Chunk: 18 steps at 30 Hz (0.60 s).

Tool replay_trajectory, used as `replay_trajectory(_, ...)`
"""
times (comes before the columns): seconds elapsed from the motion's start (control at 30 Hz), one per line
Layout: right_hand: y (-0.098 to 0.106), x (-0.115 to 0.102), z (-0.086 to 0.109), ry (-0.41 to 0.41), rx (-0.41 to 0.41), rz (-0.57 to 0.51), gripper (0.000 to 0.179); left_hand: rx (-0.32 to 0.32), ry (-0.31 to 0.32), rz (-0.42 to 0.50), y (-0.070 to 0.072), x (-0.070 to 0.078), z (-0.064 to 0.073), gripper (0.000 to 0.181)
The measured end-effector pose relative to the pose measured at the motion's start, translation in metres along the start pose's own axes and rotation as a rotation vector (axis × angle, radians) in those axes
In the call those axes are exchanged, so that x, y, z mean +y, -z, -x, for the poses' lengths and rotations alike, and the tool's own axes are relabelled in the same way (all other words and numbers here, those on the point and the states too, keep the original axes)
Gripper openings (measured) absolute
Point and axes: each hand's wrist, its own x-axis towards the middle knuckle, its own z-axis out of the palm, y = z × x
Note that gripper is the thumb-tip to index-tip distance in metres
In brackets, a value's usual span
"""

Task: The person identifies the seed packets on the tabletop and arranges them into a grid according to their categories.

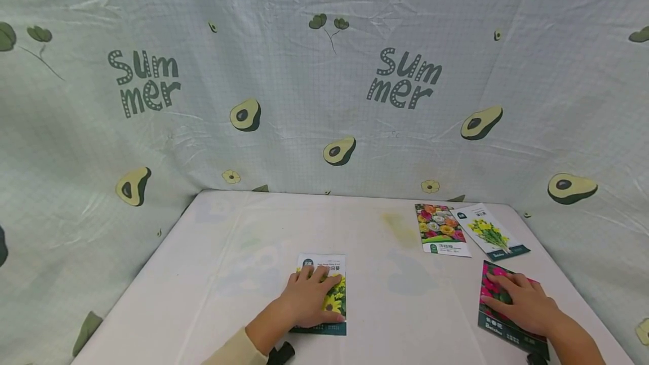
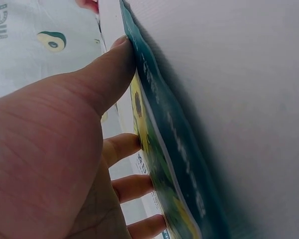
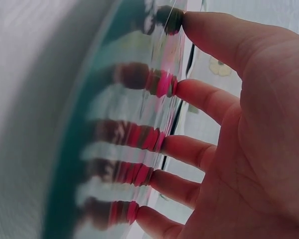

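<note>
My left hand [image 1: 306, 298] rests flat on a sunflower seed packet [image 1: 338, 295] near the front middle of the table. In the left wrist view, the thumb and spread fingertips touch the packet's face beside its teal lower band. At the right, my right hand [image 1: 529, 304] lies on a seed packet with bright pink flowers [image 1: 499, 326], which sits tilted on the table. The right wrist view has its fingertips [image 3: 187, 149] spread across the glossy surface and mirrored in it. Both hands hide part of the packet under them.
Beyond the right hand lie two more packets, one with multicoloured blooms [image 1: 442, 228] and one with yellow flowers [image 1: 489, 231], slightly overlapping. The white table [image 1: 243, 241] ends against a hanging avocado-print cloth [image 1: 289, 72].
</note>
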Motion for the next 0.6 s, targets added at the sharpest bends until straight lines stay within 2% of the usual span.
replay_trajectory(0.13,0.001,-0.004,0.002,-0.003,-0.004,0.002,0.105,0.000,0.000,0.005,0.000,0.000,-0.001,0.083)
replay_trajectory(0.6,0.001,-0.018,0.002,0.072,0.013,0.017,0.098,0.000,-0.004,0.029,0.001,-0.002,0.000,0.082)
